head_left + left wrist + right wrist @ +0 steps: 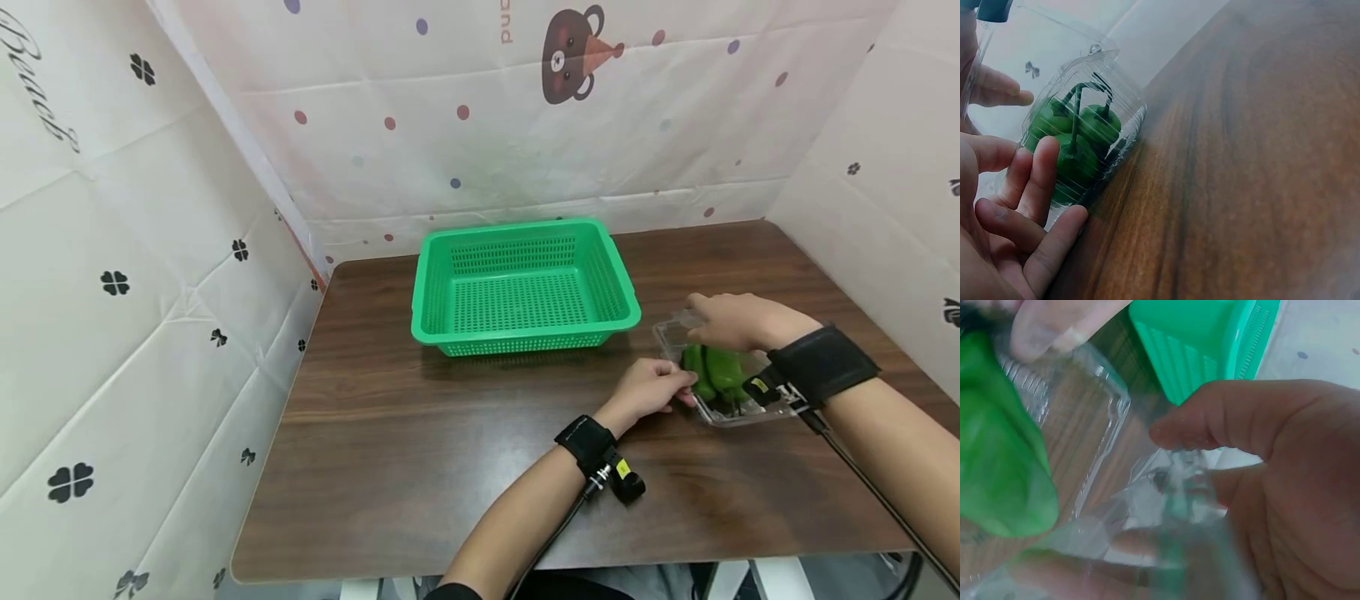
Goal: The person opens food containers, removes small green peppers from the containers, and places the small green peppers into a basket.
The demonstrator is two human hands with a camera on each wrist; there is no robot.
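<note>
Head view, going left to right: the green basket (525, 287) sat with nothing in it, so no peppers had gone over yet. Left hand (651, 390) pressed fairly straight fingers against the clear box (738, 410) of green peppers (716, 372). Right hand (738, 321) pinched the box's lid, apparently partway through opening it.

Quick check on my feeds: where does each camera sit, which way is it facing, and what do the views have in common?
Head: above the table, looking forward and down at basket, both forearms, left hand and right hand.
Left wrist: low by the tabletop, facing the clear box of green peppers; left fingers show.
Right wrist: close in, facing the box lid, right thumb and basket corner.
Shared: all three show the peppers' box.
</note>
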